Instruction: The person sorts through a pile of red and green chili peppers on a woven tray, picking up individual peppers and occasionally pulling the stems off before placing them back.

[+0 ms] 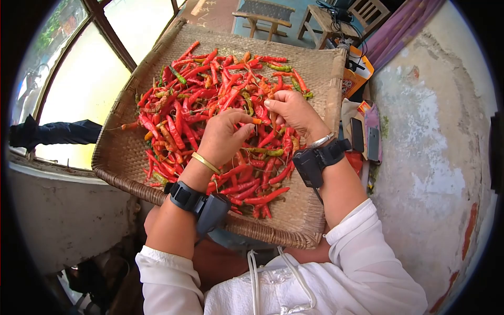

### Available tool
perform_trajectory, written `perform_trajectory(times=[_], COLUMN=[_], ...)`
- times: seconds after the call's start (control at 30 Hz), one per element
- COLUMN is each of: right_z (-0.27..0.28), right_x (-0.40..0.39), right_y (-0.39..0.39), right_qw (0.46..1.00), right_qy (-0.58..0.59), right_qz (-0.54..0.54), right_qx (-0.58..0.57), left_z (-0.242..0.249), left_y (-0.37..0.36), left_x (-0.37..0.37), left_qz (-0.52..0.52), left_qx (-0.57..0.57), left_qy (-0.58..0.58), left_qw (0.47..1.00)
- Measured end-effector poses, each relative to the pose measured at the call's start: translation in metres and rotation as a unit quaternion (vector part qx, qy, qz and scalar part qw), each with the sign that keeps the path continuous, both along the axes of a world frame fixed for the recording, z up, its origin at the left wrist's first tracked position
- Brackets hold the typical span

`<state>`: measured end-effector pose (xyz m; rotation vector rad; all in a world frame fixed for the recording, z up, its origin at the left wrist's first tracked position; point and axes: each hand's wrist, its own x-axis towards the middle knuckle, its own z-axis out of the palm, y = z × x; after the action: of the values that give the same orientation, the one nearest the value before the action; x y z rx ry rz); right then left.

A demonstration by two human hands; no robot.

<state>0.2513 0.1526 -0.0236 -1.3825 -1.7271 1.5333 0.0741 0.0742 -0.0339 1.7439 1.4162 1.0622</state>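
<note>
A large heap of chili peppers (178, 126), mostly red with some orange and green ones, lies in a shallow woven basket (302, 220). Over the middle of the heap, my left hand (227, 137) is closed with its fingers together, and the orange end of a chili pepper (256, 121) sticks out beyond the fingertips. Just to its right, my right hand (298, 113) pinches thumb against fingers on an orange-brown chili pepper (273, 111). The two hands are close but apart. Curled fingers hide part of what each one holds.
The basket rests over my lap, with a window (79, 94) on its left and a peeling wall (420, 142) on its right. Two phones (373, 143) lie beside the basket's right edge. A stool (265, 16) and a wooden chair (367, 13) stand beyond it.
</note>
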Motion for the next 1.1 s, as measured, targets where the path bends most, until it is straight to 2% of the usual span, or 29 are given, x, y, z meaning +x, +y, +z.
perform_trajectory(times=[0.07, 0.1, 0.17, 0.2, 0.23, 0.27, 0.33, 0.4, 0.47, 0.53, 0.63, 0.7, 0.77, 0.8, 0.83, 0.87, 0.9, 0.93, 0.97, 1.0, 1.03, 1.07, 1.1], right_z=[0.007, 0.003, -0.003, -0.006, 0.0, 0.003, -0.01, -0.017, -0.032, -0.037, -0.032, -0.021, 0.001, 0.005, 0.008, 0.011, 0.014, 0.018, 0.02, 0.019, 0.018, 0.018, 0.018], right_x=[0.01, 0.017, 0.027, 0.036, 0.041, 0.043, 0.047, 0.048, 0.048, 0.047, 0.042, 0.041, 0.042, 0.045, 0.05, 0.052, 0.052, 0.051, 0.051, 0.05, 0.049, 0.047, 0.041], right_y=[0.005, 0.012, 0.023, 0.022, 0.015, 0.011, 0.003, -0.002, 0.002, 0.005, 0.005, 0.004, 0.002, 0.004, 0.007, 0.009, 0.01, 0.012, 0.012, 0.011, 0.009, 0.005, 0.001], right_qw=[0.983, 0.983, 0.981, 0.981, 0.969, 0.907, 0.889, 0.898, 0.906, 0.891, 0.898, 0.904, 0.953, 0.952, 0.982, 0.988, 0.988, 0.972, 0.946, 0.946, 0.967, 0.983, 0.991], right_qy=[0.145, 0.143, 0.021, 0.018, -0.174, -0.357, -0.405, -0.377, -0.336, -0.376, -0.363, -0.347, -0.217, -0.218, -0.107, 0.006, 0.006, 0.044, 0.082, 0.084, 0.066, 0.047, 0.026], right_qz=[-0.112, -0.113, -0.135, -0.135, -0.025, 0.088, 0.125, 0.145, 0.159, 0.221, 0.212, 0.203, 0.137, 0.138, 0.035, -0.068, -0.069, -0.141, -0.213, -0.213, -0.169, -0.124, -0.094], right_qx=[-0.006, -0.01, 0.138, 0.135, 0.176, 0.208, 0.177, 0.177, 0.203, 0.124, 0.133, 0.146, 0.164, 0.164, 0.152, 0.137, 0.137, 0.184, 0.229, 0.229, 0.179, 0.127, 0.093], left_z=[-0.009, -0.012, -0.02, -0.024, -0.027, -0.031, -0.035, -0.035, -0.035, -0.031, -0.03, -0.047, -0.052, -0.051, -0.05, -0.056, -0.066, -0.062, -0.057, -0.052, -0.04, -0.03, -0.02], left_y=[0.01, 0.012, 0.018, 0.02, 0.021, 0.023, 0.024, 0.025, 0.029, 0.029, 0.029, 0.032, 0.034, 0.035, 0.036, 0.039, 0.042, 0.042, 0.042, 0.04, 0.038, 0.036, 0.033], left_x=[-0.012, -0.017, -0.024, -0.025, -0.025, -0.026, -0.023, -0.021, -0.02, -0.019, -0.022, -0.026, -0.029, -0.029, -0.029, -0.03, -0.034, -0.033, -0.032, -0.029, -0.025, -0.02, -0.015], left_qz=[0.082, 0.08, 0.075, 0.073, 0.055, 0.038, 0.034, 0.106, 0.11, 0.133, 0.118, 0.13, 0.141, 0.132, 0.123, 0.122, 0.114, 0.105, 0.106, 0.129, 0.151, 0.151, 0.144], left_qx=[0.055, 0.036, -0.013, -0.017, -0.026, -0.035, -0.043, -0.053, -0.06, -0.101, -0.1, -0.083, -0.067, -0.088, -0.11, -0.11, -0.122, -0.133, -0.132, -0.133, -0.134, -0.134, -0.105], left_qy=[0.144, 0.179, 0.236, 0.234, 0.246, 0.257, 0.278, 0.279, 0.273, 0.231, 0.196, 0.223, 0.248, 0.233, 0.217, 0.216, 0.16, 0.104, 0.106, 0.056, 0.006, 0.009, -0.059], left_qw=[0.985, 0.98, 0.969, 0.969, 0.967, 0.965, 0.959, 0.953, 0.954, 0.958, 0.968, 0.963, 0.956, 0.96, 0.962, 0.962, 0.973, 0.98, 0.98, 0.981, 0.979, 0.979, 0.982])
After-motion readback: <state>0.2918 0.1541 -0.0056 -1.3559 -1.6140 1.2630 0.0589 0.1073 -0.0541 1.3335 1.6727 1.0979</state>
